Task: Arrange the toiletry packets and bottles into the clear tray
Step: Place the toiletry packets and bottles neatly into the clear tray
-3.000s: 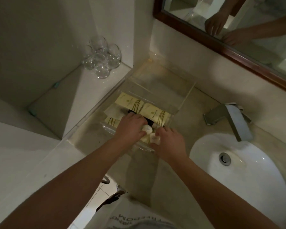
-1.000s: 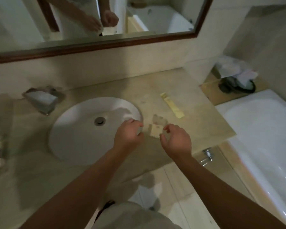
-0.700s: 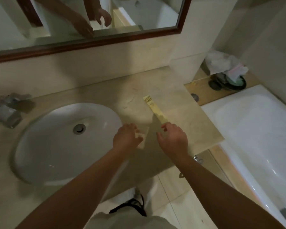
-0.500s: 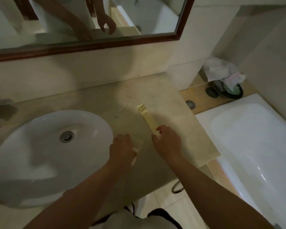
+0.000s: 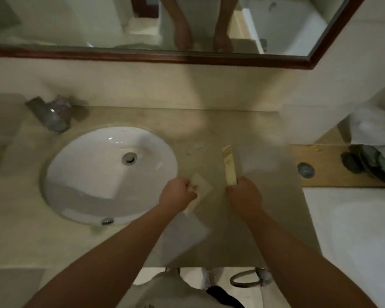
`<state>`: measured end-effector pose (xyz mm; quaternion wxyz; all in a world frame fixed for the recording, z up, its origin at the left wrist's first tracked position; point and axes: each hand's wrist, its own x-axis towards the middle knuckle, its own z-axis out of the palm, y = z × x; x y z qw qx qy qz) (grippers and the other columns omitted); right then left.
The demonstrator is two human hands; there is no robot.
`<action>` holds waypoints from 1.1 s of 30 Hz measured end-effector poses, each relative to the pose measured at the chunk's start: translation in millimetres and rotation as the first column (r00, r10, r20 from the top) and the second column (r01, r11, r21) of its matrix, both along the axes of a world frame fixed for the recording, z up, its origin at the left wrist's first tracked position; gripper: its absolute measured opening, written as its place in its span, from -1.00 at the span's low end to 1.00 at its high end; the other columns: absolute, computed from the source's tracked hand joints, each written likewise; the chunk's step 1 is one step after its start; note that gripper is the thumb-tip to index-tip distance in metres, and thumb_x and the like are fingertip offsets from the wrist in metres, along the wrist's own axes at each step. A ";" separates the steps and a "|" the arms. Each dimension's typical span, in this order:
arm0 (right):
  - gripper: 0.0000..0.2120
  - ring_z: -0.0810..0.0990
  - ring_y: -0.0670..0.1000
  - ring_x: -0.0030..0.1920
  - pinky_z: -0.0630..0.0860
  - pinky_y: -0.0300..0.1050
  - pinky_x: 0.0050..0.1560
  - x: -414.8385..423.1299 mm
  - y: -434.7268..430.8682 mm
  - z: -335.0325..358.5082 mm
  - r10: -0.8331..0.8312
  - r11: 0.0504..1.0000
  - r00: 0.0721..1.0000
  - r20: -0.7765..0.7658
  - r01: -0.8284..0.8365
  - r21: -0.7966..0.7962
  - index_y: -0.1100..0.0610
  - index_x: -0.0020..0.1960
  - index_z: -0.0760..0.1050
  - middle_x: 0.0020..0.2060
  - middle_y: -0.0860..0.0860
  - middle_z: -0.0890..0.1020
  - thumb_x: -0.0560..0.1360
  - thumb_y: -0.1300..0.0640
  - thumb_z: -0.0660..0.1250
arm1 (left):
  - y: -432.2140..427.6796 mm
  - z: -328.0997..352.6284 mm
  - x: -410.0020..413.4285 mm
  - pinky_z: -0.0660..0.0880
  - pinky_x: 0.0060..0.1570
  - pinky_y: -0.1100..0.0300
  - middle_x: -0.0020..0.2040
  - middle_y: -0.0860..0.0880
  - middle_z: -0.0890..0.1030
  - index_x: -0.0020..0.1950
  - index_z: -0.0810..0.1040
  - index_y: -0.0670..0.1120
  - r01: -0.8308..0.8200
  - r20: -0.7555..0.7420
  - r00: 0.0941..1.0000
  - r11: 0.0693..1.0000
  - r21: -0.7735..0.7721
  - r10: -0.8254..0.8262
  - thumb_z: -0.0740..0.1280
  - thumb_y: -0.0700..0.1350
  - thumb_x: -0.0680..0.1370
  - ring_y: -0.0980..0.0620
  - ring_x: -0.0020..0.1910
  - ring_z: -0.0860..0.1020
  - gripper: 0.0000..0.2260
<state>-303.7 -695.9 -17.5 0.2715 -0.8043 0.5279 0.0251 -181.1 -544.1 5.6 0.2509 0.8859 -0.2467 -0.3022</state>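
The right hand now pinches the long packet it was just reaching for; the left hand keeps gripping a square packet, right of the sink; tray out of view, so both must be carried left

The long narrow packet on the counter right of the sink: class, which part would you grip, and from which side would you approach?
Grip the long narrow packet at its near end, from the counter's front edge. It lies flat, pointing away, so that end is closest; the right hand is already there.
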 end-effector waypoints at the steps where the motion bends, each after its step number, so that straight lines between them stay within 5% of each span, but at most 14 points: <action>1: -0.78 0.60 0.18 -0.08 0.50 -0.02 -0.12 0.6 3.0 2.9 0.024 1.000 0.998 0.055 -0.024 0.006 0.11 0.01 0.54 -0.10 0.09 0.63 0.48 -0.01 0.31 | 5.0 4.7 -0.8 0.26 -0.35 0.17 -0.45 0.01 0.36 -0.45 0.32 -0.05 -0.054 -0.019 0.998 0.998 -0.027 0.053 0.42 -0.14 0.36 -0.05 -0.33 0.44 -0.70; 6: -0.83 0.57 0.18 -0.14 0.44 -0.01 -0.17 29.0 52.9 32.4 0.068 0.998 0.890 0.450 -0.058 -0.036 0.15 -0.08 0.54 -0.17 0.12 0.63 0.49 0.03 0.38 | 54.2 32.1 6.5 0.31 -0.33 0.16 -0.39 -0.08 0.45 -0.40 0.35 -0.11 -0.381 -0.003 0.923 0.913 -0.146 0.384 0.43 -0.15 0.37 -0.11 -0.31 0.49 -0.73; 9: -0.86 0.56 0.10 -0.23 0.39 -0.08 -0.24 57.2 104.2 53.1 0.124 0.968 0.796 0.592 -0.228 0.104 0.09 -0.15 0.51 -0.29 0.02 0.59 0.50 0.05 0.40 | 109.0 50.3 19.0 0.44 -0.18 0.11 -0.25 -0.11 0.56 -0.24 0.48 -0.19 -0.554 0.008 0.824 0.808 -0.198 0.567 0.46 -0.13 0.39 -0.13 -0.19 0.54 -0.80; 14: -0.85 0.52 -0.04 -0.32 0.38 -0.15 -0.37 107.3 205.2 75.1 0.202 0.833 0.736 0.646 -0.476 0.282 0.11 -0.18 0.51 -0.35 -0.06 0.56 0.53 0.09 0.35 | 230.2 71.7 32.2 0.33 -0.27 0.19 -0.31 -0.16 0.51 -0.23 0.53 -0.19 -0.780 -0.012 0.591 0.568 -0.264 0.806 0.46 -0.13 0.40 -0.15 -0.27 0.51 -0.83; 20: -0.94 0.54 -0.08 -0.25 0.37 -0.44 -0.41 167.0 334.9 78.9 0.187 0.754 0.721 0.668 -0.541 0.373 0.16 -0.10 0.54 -0.26 -0.04 0.59 0.53 0.18 0.34 | 372.1 71.1 51.4 0.40 -0.23 0.21 -0.27 0.02 0.56 -0.16 0.60 -0.25 -0.893 -0.114 0.363 0.311 -0.325 0.925 0.48 -0.15 0.41 0.03 -0.24 0.53 -0.83; 23: -0.87 0.57 0.02 -0.15 0.40 -0.24 -0.30 199.8 392.7 76.7 0.140 0.744 0.729 0.670 -0.524 0.414 0.21 -0.03 0.57 -0.18 0.03 0.62 0.53 0.14 0.36 | 431.6 70.4 73.8 0.43 -0.20 0.22 -0.26 0.07 0.56 -0.15 0.59 -0.17 -0.893 -0.144 0.354 0.288 -0.345 0.924 0.47 -0.14 0.41 0.06 -0.23 0.53 -0.87; 28: -0.91 0.64 -0.06 -0.14 0.50 -0.21 -0.18 251.7 455.7 87.4 -0.044 0.734 0.719 0.694 -0.448 0.511 0.11 -0.08 0.60 -0.20 -0.04 0.66 0.53 0.10 0.38 | 495.7 73.2 114.8 0.37 -0.35 0.22 -0.31 0.03 0.48 -0.14 0.53 -0.20 -0.874 -0.138 0.388 0.317 -0.368 0.911 0.46 -0.15 0.42 0.04 -0.31 0.46 -0.83; 33: -0.75 0.65 0.10 -0.16 0.57 0.04 -0.10 318.7 477.8 83.8 0.035 0.744 0.737 0.675 -0.471 0.475 0.10 -0.18 0.57 -0.18 0.18 0.67 0.55 -0.05 0.32 | 524.9 67.3 171.0 0.51 -0.07 0.07 -0.16 -0.08 0.61 -0.14 0.56 -0.10 -0.887 -0.170 0.385 0.312 -0.342 0.907 0.47 -0.14 0.43 -0.06 -0.15 0.57 -0.89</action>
